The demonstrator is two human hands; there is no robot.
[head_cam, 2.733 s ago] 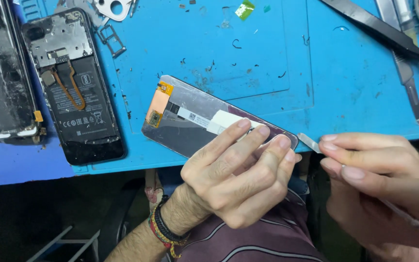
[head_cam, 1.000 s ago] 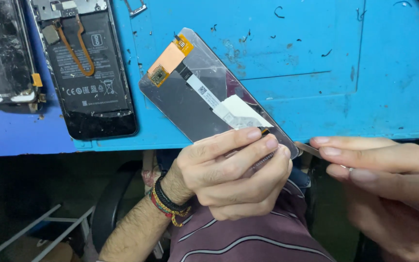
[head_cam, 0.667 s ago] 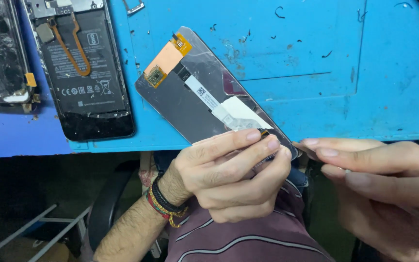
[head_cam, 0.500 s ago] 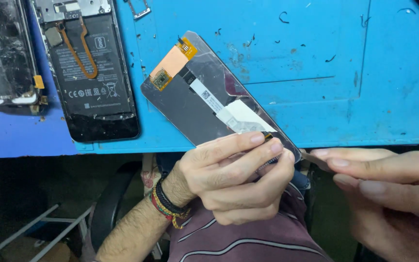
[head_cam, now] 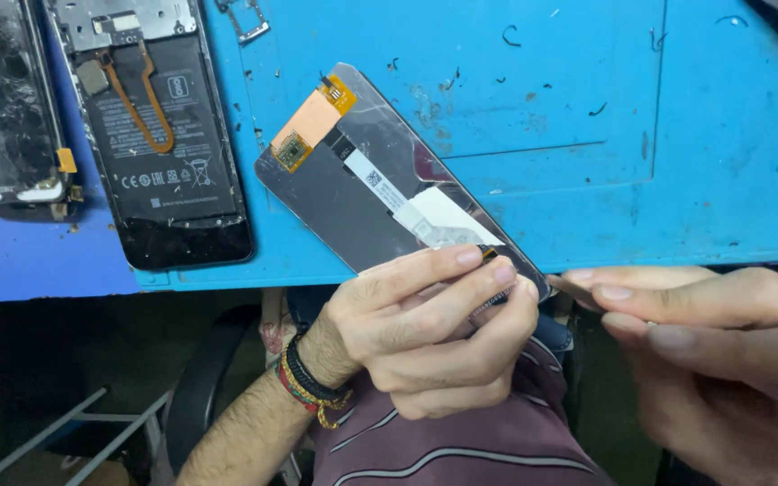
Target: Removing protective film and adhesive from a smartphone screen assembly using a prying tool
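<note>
Left hand (head_cam: 425,333) pinches the near end of the phone display panel (head_cam: 380,180), back side up, tilted over the edge of the blue mat (head_cam: 587,117). Right hand (head_cam: 722,351) fingers close together at the panel's corner; what they grip I cannot tell. Opened phone body (head_cam: 159,135) lies on the mat well to the left.

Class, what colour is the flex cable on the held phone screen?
Orange flex cable, on the phone screen; head view.

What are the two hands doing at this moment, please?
Left hand: closed on the near end of the replacement phone screen, back side up.
Right hand: fingers pinched together beside the screen's corner; whether it holds anything cannot be told.
</note>
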